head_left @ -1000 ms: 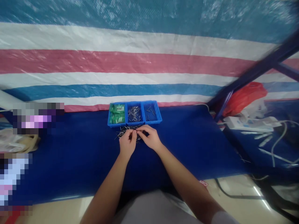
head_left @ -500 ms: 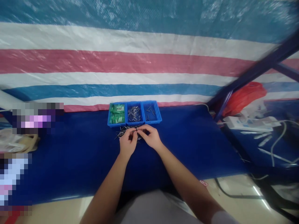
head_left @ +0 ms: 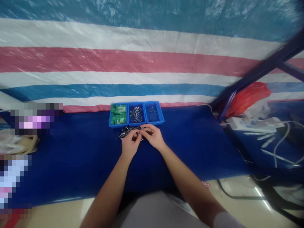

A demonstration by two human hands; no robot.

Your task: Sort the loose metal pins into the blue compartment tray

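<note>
My left hand (head_left: 130, 142) and my right hand (head_left: 153, 135) meet fingertip to fingertip over a pile of thin dark metal pins (head_left: 125, 131) on the blue table. Both hands are closed in a pinch; whatever sits between the fingertips is too small to make out. Just beyond the pile stand three blue bins side by side. Green packets (head_left: 120, 109) lie in the left bin (head_left: 110, 122). Many short metal pieces (head_left: 136, 114) fill the middle bin (head_left: 129, 123). In the right bin (head_left: 161, 115) are several loose thin pieces (head_left: 154, 111).
A striped plastic sheet (head_left: 142, 61) hangs behind the blue table (head_left: 194, 145). To the right are a purple metal frame (head_left: 256, 74), a red bag (head_left: 249, 96), a white box (head_left: 254, 124) and cables. A container with bags (head_left: 33, 144) sits at the left edge.
My fingertips stay together and have shifted very slightly to the right. The camera view has tilted a little; the bins and pile have not moved on the table.
</note>
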